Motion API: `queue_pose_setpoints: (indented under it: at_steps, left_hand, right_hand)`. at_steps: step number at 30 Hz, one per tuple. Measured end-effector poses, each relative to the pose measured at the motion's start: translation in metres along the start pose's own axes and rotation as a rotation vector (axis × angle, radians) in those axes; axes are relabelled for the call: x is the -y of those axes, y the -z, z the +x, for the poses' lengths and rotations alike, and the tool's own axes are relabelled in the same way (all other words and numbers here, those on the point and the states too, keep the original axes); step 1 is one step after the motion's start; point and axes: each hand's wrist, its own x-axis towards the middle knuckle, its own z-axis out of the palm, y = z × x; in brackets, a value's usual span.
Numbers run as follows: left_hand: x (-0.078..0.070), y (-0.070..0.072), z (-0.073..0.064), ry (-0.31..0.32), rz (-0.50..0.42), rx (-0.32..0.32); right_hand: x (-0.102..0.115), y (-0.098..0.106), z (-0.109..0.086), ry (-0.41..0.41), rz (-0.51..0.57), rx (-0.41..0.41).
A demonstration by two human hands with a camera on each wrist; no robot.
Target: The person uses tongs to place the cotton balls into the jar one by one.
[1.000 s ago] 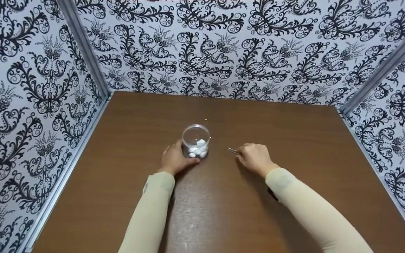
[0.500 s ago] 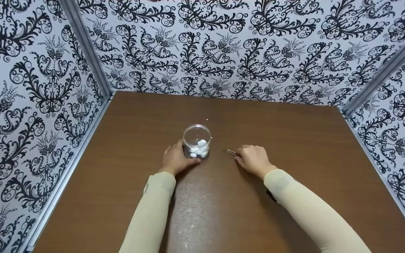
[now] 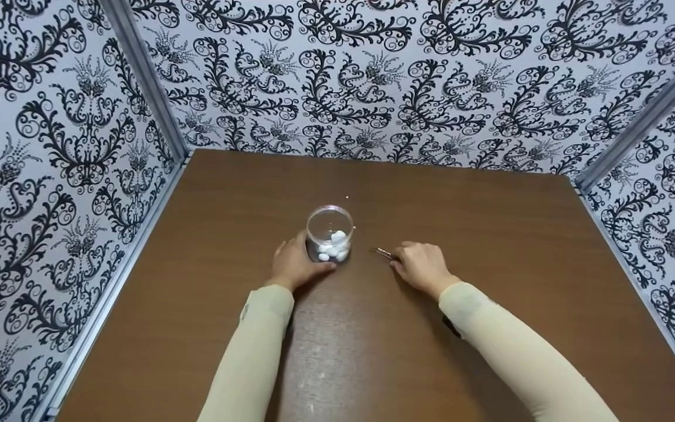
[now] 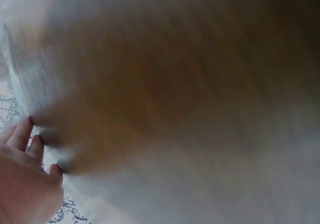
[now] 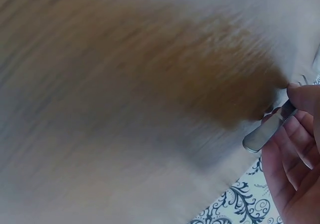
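A clear, open-topped jar (image 3: 329, 225) stands upright on the table, with several white, rounded pieces (image 3: 336, 249) lying at its bottom. My left hand (image 3: 296, 264) holds the jar from the left, thumb along the near side and fingers around the far left. In the left wrist view, fingertips (image 4: 36, 146) show at the left edge, and the jar is out of sight. To the right of the jar, my right hand (image 3: 422, 264) pinches slim metal tweezers (image 3: 384, 253), their tips pointing left towards the jar. A flat, rounded end of the tweezers (image 5: 265, 134) sticks out of that hand in the right wrist view.
The brown wooden table (image 3: 244, 193) is bounded by patterned black-and-white walls (image 3: 361, 76) at the back and both sides. Metal posts (image 3: 144, 76) rise at the rear corners. Two tiny white specks show beside and behind the jar.
My right hand has shifted slightly left, bringing the tweezers' tips a little closer to the jar. The left hand keeps its hold on the jar, which stays in place.
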Motion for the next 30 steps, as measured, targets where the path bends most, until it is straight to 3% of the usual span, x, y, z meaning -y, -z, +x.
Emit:
queue_pose_setpoints:
  at_steps: [30]
  left_hand:
    - [-0.0010,0.0007,-0.0006,-0.003,0.010,0.007]
  right_hand:
    - [-0.0005,-0.0012,-0.0020,-0.008,0.014,-0.010]
